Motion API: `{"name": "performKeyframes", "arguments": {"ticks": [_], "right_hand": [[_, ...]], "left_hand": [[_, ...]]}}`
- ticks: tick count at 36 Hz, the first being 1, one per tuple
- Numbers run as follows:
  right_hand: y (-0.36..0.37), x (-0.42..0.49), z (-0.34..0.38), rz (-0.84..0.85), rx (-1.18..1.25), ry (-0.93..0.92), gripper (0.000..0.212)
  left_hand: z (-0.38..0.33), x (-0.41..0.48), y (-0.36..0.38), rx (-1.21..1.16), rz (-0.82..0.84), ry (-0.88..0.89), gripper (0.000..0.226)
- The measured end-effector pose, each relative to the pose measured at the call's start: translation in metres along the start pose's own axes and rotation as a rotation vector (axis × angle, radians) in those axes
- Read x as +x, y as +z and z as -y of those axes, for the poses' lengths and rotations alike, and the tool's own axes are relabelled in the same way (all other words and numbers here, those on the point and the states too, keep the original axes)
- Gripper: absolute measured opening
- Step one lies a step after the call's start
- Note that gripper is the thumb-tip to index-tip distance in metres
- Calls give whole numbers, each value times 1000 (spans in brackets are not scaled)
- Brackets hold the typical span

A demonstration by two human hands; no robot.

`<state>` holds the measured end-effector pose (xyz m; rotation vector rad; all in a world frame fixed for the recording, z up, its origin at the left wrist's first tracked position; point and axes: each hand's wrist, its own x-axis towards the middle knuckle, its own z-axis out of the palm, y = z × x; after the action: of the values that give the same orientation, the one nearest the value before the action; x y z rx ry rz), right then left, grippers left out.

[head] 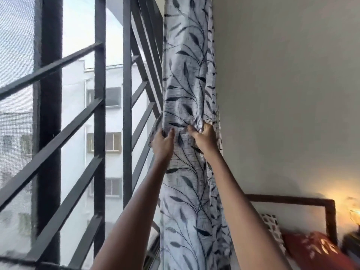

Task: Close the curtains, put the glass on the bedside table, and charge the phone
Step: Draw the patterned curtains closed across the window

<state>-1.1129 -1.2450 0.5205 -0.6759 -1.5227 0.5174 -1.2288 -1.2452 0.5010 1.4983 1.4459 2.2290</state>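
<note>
**op:** Curtain first, obviously: the pale grey fabric curtain with the dark leaf print (pixel 187 106) is bunched in a narrow column at the right edge of the window, hard against the cream wall (pixel 282 94). I've got both hands on it. My left hand (pixel 163 142) is closed around its window-side edge, thumb in front and fingers wrapped behind the cloth. My right hand (pixel 204 135) is pinched shut on a gather of folds just beside it, closer to the wall.

**reply:** so how far in are you?

**op:** Barely started, I'd say. The dark metal window grille (pixel 99 117) and the white building outside are wide open to view, so step one isn't done yet. The curtain has to travel left across the whole opening. Glass and phone are both left to do.

**reply:** can you see those from there?

**op:** Nope. No glass, no phone, no charger anywhere in view. Bottom right there's a dark wooden headboard (pixel 329 217), a red patterned cushion (pixel 313 250) and a warm yellow lamp glow (pixel 348 207), all smeared with blur. The bedside table might be down in that corner, but I can't make it out. The curtain rod is cut off at the top, so I can't tell how the curtain hangs.
</note>
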Motion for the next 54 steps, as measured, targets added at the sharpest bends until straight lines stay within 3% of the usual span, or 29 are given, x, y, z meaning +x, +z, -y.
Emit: {"name": "performKeyframes", "arguments": {"ticks": [9, 28, 32, 37, 40, 43, 47, 49, 51, 54], "right_hand": [[-6, -24, 26, 47, 5, -46, 48], [5, -84, 132, 22, 223, -1, 63], [1, -104, 168, -18, 202, -75, 60], [9, -139, 206, 48, 83, -188, 51], [11, -161, 223, 45, 42, -269, 27], [11, -177, 237, 85, 27, -292, 10], [10, -194, 252, 176, 40, -306, 20], [11, -199, 257, 189, 66, -296, 6], [11, -206, 264, 156, 62, -310, 21], [12, -210, 261, 125, 67, -309, 23]], "left_hand": [[-12, -17, -13, 44, -117, -4, 16], [-116, -76, -108, 187, -190, 109, 28], [-148, -91, -131, 177, -222, 102, 25], [-157, -114, -160, 156, -324, 4, 27], [-163, -133, -176, 121, -341, 13, 33], [-171, -147, -192, 113, -353, -11, 23], [-181, -160, -210, 77, -392, -10, 24], [-184, -164, -217, 85, -402, 14, 25], [-186, -168, -224, 99, -412, 35, 22], [-184, -172, -225, 158, -402, 62, 23]]}}
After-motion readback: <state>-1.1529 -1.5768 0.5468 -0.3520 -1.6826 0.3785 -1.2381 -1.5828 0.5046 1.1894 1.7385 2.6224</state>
